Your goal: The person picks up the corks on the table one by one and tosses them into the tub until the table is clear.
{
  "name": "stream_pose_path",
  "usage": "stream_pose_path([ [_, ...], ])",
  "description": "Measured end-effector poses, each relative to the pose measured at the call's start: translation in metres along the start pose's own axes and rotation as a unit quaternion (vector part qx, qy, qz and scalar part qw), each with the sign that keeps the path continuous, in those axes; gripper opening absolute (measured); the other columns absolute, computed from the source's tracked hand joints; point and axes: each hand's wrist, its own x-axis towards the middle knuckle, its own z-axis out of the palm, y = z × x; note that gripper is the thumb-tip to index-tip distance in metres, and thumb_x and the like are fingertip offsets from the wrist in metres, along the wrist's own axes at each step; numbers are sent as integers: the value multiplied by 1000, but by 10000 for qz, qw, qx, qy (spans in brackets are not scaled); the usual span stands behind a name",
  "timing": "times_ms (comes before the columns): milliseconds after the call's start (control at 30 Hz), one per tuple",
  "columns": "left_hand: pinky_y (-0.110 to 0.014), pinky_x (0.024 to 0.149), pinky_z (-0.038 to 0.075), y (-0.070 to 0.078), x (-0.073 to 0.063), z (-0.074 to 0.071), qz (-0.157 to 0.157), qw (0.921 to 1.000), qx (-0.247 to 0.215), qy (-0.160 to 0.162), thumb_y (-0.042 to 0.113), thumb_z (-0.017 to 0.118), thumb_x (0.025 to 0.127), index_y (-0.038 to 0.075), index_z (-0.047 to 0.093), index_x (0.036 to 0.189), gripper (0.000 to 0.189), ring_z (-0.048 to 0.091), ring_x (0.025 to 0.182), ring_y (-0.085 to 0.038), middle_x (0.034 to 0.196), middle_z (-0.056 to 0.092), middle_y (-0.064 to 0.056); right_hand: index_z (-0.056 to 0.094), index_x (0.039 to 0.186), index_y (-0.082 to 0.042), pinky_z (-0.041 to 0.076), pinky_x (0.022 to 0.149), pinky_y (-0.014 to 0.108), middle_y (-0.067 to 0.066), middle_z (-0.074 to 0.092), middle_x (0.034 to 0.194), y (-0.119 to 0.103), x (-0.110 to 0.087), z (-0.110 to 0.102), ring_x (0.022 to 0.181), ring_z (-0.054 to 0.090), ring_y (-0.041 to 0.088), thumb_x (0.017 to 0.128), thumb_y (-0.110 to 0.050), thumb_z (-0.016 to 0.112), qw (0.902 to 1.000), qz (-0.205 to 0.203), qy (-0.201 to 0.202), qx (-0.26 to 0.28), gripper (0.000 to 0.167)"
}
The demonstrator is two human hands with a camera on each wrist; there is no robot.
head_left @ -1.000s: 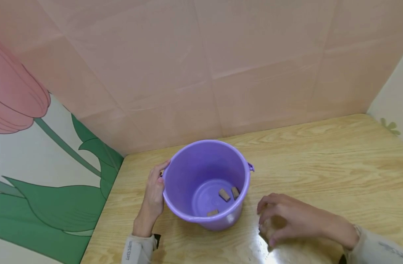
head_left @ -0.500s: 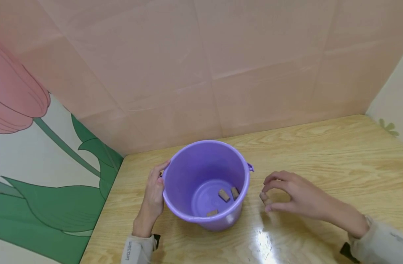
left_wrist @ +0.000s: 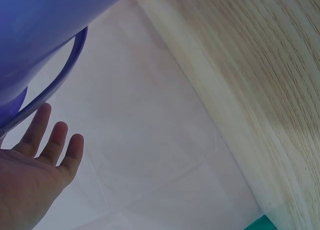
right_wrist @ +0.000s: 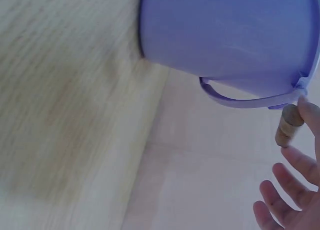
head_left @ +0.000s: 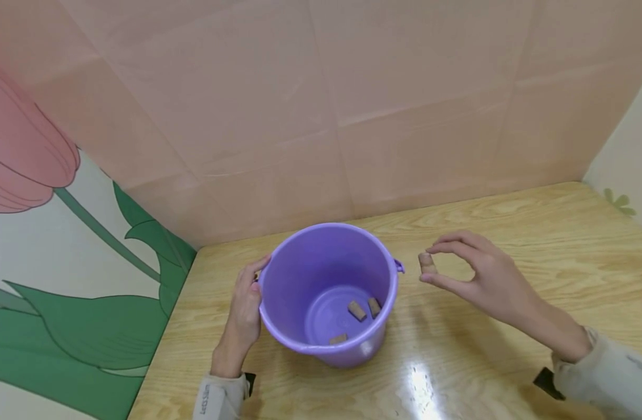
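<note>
A purple bucket (head_left: 326,254) stands on the wooden table, its mouth facing me. My left hand (head_left: 244,309) grips its left rim; in the left wrist view, three fingers of that left hand (left_wrist: 35,175) spread out below the bucket's handle (left_wrist: 65,69). To the right of the bucket, my right hand (head_left: 491,274) pinches a small tapered cork (head_left: 427,263) between thumb and fingertip, above the table. The right wrist view shows this cork (right_wrist: 288,126) close to the bucket's rim, other fingers apart from it. Inside lie three more corks (head_left: 357,310) on or near the bottom.
The wood-grain table (head_left: 536,251) extends to the right of the bucket. Behind it rises a pinkish covered wall (head_left: 342,116), and a panel with a painted tulip (head_left: 27,151) borders the left side. Light glares on the tabletop near the front.
My right hand has risen from low over the table and moved away from me, bringing the pinched cork up to rim level beside the bucket. Left hand and bucket stay put.
</note>
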Motion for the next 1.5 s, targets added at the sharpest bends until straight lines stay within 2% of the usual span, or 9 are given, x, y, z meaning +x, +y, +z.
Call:
stream_pose_path([
  [233, -49, 100, 36, 1, 0, 0, 1, 10000, -2, -22, 38, 18, 108, 2, 53, 139, 59, 53, 121, -37, 134, 60, -20, 74, 106, -9, 32, 101, 4, 4, 69, 111, -4, 9, -3, 108, 58, 12, 63, -15, 91, 9989, -138, 256, 374, 47],
  [367, -50, 99, 37, 0, 0, 0, -28, 10000, -25, -39, 40, 18, 108, 2, 53, 138, 61, 53, 121, -38, 134, 60, -21, 74, 107, -10, 33, 102, 6, 4, 69, 111, -8, 13, -2, 109, 58, 9, 66, -22, 90, 9974, -298, 376, 531, 46],
  [533, -54, 100, 37, 0, 0, 0, -129, 9998, 42, -145, 45, 14, 107, 1, 52, 138, 66, 52, 122, -38, 135, 59, -21, 74, 107, -10, 36, 102, 8, 4, 69, 110, -15, 17, 1, 107, 58, 10, 73, -32, 87, 9948, -486, 470, 766, 43],
  [800, -54, 98, 37, -1, 0, 0, -107, 9999, -50, -62, 43, 17, 108, 2, 53, 138, 63, 52, 122, -37, 134, 60, -21, 73, 107, -8, 38, 99, 10, 4, 67, 110, -29, 23, 4, 108, 58, 10, 68, -21, 90, 9941, -494, 236, 934, 45],
  [1000, -51, 99, 37, -2, 0, 0, -48, 10000, -26, -37, 40, 18, 108, 1, 53, 138, 61, 52, 121, -37, 134, 60, -21, 74, 106, -9, 39, 98, 10, 3, 66, 110, -36, 25, 13, 107, 59, 12, 69, -27, 90, 9918, -693, 156, 1062, 44],
  [1300, -49, 101, 37, -1, 1, 0, -123, 9999, 0, -76, 43, 16, 107, 1, 53, 138, 64, 52, 122, -36, 133, 60, -21, 74, 106, -10, 38, 98, 12, 1, 65, 112, -47, 29, 21, 107, 58, 13, 61, -21, 93, 9916, -599, 2, 1144, 49],
  [1500, -51, 100, 37, -1, 0, 1, -64, 9999, 62, -68, 35, 17, 107, 2, 53, 138, 58, 52, 122, -37, 134, 60, -20, 74, 106, -11, 40, 94, 14, 2, 64, 112, -48, 30, 30, 105, 57, 14, 73, -37, 86, 9877, -931, -44, 1256, 43],
])
